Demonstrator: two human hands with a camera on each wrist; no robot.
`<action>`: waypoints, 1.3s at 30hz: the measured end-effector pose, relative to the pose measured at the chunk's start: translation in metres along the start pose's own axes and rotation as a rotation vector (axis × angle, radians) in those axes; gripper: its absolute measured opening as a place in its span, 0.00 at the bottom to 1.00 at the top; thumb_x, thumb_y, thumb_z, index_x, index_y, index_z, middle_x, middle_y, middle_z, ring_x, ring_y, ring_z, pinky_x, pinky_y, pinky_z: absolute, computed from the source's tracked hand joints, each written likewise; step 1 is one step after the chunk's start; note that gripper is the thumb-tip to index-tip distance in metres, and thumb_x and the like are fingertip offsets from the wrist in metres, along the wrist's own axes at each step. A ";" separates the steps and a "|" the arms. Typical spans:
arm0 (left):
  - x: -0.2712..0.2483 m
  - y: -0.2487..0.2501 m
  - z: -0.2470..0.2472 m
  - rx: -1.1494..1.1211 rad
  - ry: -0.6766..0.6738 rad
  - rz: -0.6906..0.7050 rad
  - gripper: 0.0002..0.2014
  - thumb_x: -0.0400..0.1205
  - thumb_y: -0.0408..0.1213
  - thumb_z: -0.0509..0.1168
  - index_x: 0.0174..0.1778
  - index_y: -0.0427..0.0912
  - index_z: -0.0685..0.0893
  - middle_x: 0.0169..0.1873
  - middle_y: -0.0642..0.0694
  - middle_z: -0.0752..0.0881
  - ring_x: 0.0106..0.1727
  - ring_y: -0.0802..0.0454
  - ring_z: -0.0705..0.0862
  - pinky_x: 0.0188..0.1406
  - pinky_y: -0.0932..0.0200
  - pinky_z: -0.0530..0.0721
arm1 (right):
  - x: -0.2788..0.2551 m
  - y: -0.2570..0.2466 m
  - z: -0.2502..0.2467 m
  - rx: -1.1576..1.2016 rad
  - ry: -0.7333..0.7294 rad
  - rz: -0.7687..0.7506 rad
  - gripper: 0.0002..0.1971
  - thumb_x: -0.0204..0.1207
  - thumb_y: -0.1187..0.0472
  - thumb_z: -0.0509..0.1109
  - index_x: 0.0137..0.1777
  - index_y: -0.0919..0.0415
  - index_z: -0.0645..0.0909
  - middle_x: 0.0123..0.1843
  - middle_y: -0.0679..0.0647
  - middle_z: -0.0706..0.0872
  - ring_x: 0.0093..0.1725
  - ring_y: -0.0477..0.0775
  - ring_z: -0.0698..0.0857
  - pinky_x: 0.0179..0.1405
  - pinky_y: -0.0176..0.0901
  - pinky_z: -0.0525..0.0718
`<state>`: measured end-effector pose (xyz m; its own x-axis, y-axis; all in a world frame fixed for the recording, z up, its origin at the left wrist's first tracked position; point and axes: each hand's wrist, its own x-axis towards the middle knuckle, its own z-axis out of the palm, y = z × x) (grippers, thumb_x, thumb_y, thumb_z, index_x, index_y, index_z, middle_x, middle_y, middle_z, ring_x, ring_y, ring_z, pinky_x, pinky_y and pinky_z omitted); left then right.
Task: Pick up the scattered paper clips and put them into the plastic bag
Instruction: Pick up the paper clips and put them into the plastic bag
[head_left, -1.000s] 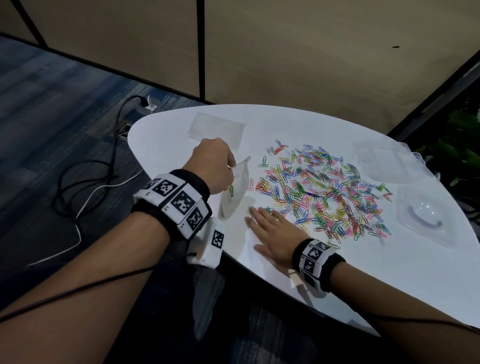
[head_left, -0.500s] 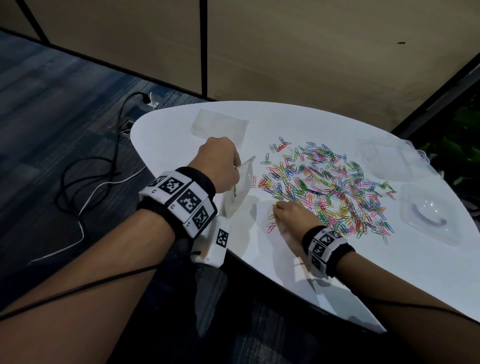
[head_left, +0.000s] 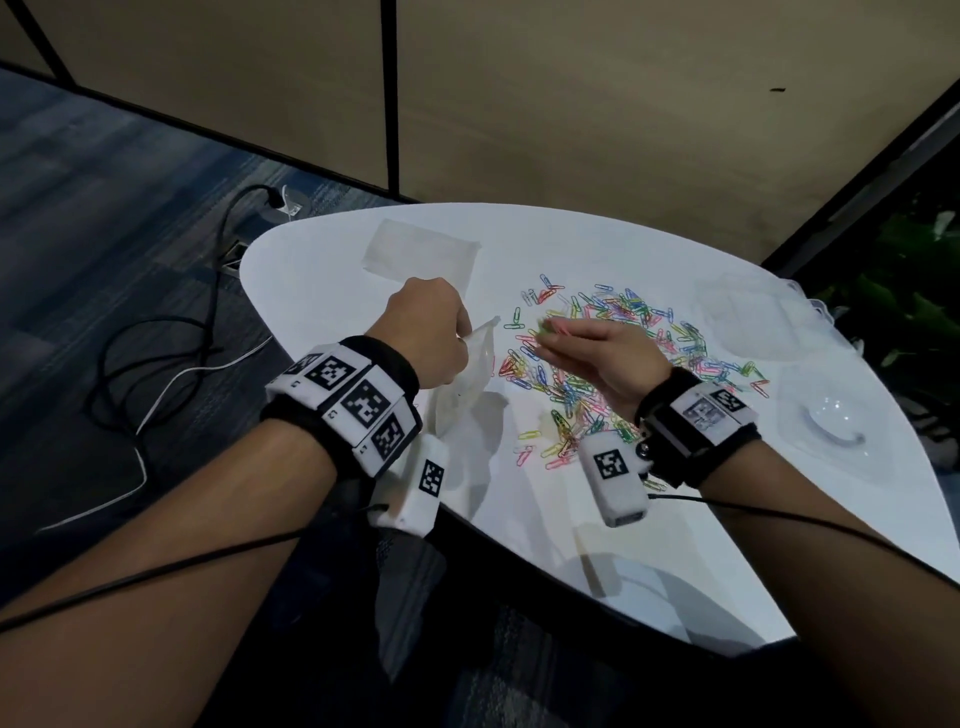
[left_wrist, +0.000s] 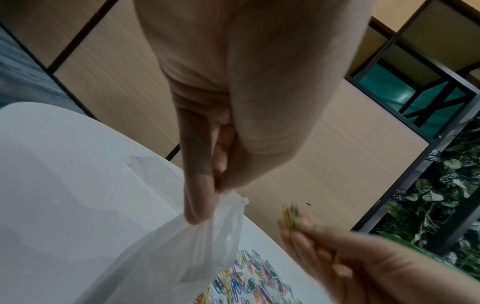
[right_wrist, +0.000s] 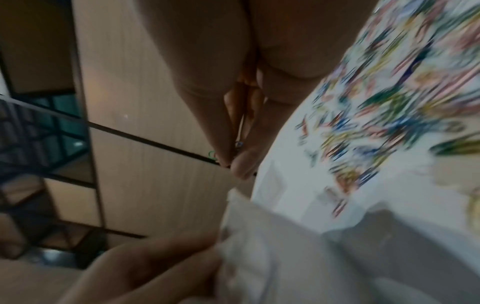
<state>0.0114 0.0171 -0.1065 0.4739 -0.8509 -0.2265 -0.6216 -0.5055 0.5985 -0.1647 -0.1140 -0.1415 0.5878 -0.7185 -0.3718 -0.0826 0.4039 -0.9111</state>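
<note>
Clear plastic bag (head_left: 470, 374) hangs by its top edge, pinched in the left hand (head_left: 428, 332) over the near left of the white tabletop (head_left: 597, 244). Just right of its mouth, the right hand (head_left: 605, 358) fingers pinch a small bunch of paper clips (left_wrist: 288, 216). Beneath lies the colourful scattered paper clip pile (head_left: 613, 364).
</note>
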 end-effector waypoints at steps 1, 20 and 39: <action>0.000 0.000 0.001 -0.002 0.000 0.000 0.13 0.79 0.26 0.63 0.50 0.39 0.93 0.41 0.40 0.91 0.33 0.47 0.93 0.45 0.52 0.94 | -0.003 -0.005 0.012 -0.002 -0.041 -0.019 0.13 0.68 0.76 0.75 0.53 0.73 0.86 0.53 0.65 0.91 0.49 0.59 0.91 0.52 0.41 0.89; 0.006 -0.009 0.000 -0.025 0.059 0.006 0.12 0.79 0.28 0.66 0.52 0.40 0.93 0.40 0.40 0.92 0.38 0.46 0.93 0.49 0.51 0.93 | -0.005 0.011 0.023 -1.035 -0.025 -0.338 0.16 0.79 0.70 0.62 0.55 0.56 0.90 0.57 0.53 0.91 0.45 0.40 0.88 0.62 0.44 0.84; 0.010 -0.003 0.009 0.007 0.005 -0.009 0.14 0.77 0.25 0.66 0.51 0.41 0.93 0.49 0.40 0.90 0.34 0.46 0.93 0.43 0.53 0.94 | -0.009 0.100 -0.049 -1.923 -0.331 -0.242 0.24 0.82 0.69 0.60 0.77 0.57 0.65 0.79 0.59 0.66 0.74 0.65 0.72 0.52 0.52 0.81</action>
<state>0.0123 0.0085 -0.1172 0.4829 -0.8454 -0.2281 -0.6212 -0.5143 0.5913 -0.2180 -0.0948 -0.2380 0.8022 -0.4468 -0.3960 -0.4740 -0.8799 0.0326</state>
